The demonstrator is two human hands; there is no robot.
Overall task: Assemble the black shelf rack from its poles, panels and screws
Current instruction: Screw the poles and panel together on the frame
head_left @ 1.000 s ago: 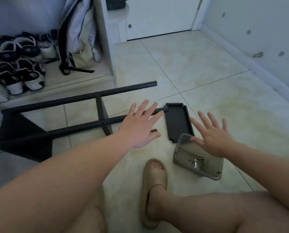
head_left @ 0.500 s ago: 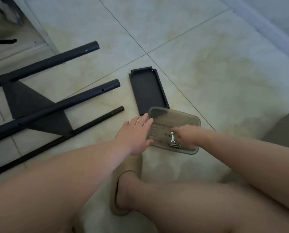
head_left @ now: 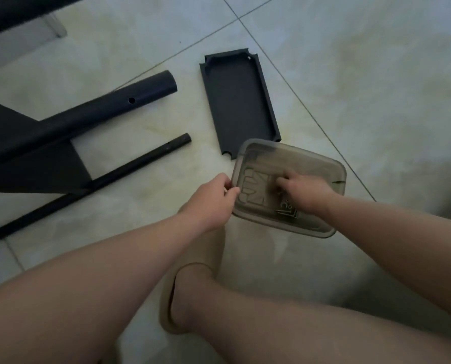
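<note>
A smoky translucent plastic container (head_left: pixel 321 166) lies on the tiled floor with small metal screws (head_left: pixel 287 210) in its near part. My left hand (head_left: pixel 214 198) pinches the container's left rim. My right hand (head_left: pixel 303 190) reaches inside it with fingers curled; whether it holds a screw is hidden. A small black panel (head_left: pixel 239 101) lies flat just beyond the container. To the left lie a thick black pole (head_left: pixel 88 116) with a screw hole, fixed to a black panel (head_left: pixel 35 164), and a thin black pole (head_left: pixel 130 166).
My foot in a beige slipper (head_left: pixel 193 290) stands right in front of the container, with my legs low in the frame. Another black pole (head_left: pixel 14 14) crosses the top left corner. Pale floor tiles stretch to the right.
My left hand went from lying on the container's rim to pinching it. My right hand moved further left inside the container. The view dropped closer over the container.
</note>
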